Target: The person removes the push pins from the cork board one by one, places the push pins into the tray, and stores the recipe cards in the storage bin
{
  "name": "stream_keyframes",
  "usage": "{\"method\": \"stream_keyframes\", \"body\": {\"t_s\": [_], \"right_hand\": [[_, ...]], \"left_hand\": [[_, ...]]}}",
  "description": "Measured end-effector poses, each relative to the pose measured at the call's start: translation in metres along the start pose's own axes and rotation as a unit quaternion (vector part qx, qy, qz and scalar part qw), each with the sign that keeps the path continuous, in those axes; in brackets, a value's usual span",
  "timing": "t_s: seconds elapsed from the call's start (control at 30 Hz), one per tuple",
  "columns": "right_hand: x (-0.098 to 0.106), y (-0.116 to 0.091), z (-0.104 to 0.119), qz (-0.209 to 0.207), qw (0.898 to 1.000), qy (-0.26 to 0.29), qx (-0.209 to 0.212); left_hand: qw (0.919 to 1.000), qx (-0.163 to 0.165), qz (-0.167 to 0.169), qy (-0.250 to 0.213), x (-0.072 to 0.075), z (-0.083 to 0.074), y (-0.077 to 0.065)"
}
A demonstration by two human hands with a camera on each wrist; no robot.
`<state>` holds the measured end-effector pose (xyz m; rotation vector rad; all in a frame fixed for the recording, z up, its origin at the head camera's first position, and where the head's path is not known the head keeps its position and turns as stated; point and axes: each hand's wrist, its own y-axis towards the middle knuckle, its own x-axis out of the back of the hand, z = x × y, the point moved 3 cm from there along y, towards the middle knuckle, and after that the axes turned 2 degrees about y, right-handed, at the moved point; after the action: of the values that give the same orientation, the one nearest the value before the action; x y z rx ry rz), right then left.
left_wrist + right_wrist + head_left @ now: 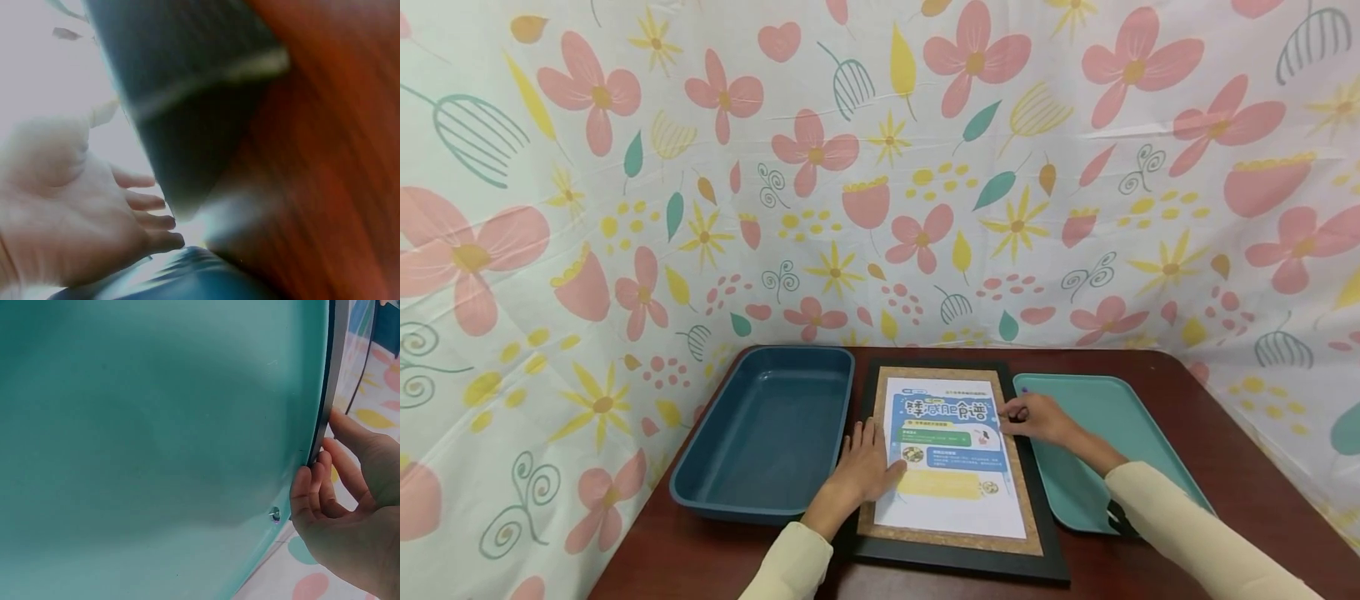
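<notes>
A printed sheet (955, 517) with blue, green and yellow panels lies on a cork board (955, 546) with a black frame (962, 567). Spread across the sheet's left edge is my left hand (867, 462), fingers extended. In the left wrist view, that hand (81, 219) appears blurred beside the dark frame. My right hand (1037, 419) is at the sheet's upper right edge with bent fingers. The right wrist view shows that hand (350, 494) with thumb and index finger at the frame's edge (334, 369); whether they pinch something small is hidden.
A deep blue tray (760, 504) stands left of the board. On the right lies a shallow teal tray (1097, 450), partly under the right forearm. One small shiny thing (275, 515) sits near its corner. Behind the dark red table (647, 567) hangs a floral curtain (865, 250).
</notes>
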<state>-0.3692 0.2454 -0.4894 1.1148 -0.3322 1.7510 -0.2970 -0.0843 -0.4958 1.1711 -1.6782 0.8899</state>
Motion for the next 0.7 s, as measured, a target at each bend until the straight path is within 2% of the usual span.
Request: {"method": "stream_keyframes", "body": {"t_s": [0.1, 0.3, 0.47, 0.7], "right_hand": [[0.0006, -0.0007, 0.0000, 0.002, 1.000, 0.004, -0.006], [-0.0008, -0.0015, -0.0012, 0.004, 1.000, 0.011, -0.017], [-0.0004, -0.0018, 0.0005, 0.008, 0.999, 0.017, -0.031], [-0.0008, -0.0012, -0.0016, 0.004, 0.999, 0.015, -0.047]], "left_hand": [[0.9993, 0.012, -0.006, -0.034, -0.0010, -0.0015, -0.0023], [0.9931, 0.025, -0.056, -0.100, -0.0056, -0.0030, -0.0021], [0.9825, 0.031, -0.092, -0.159, -0.0079, -0.0027, -0.0025], [0.9637, 0.043, -0.116, -0.237, -0.0047, -0.0018, 0.0018]]}}
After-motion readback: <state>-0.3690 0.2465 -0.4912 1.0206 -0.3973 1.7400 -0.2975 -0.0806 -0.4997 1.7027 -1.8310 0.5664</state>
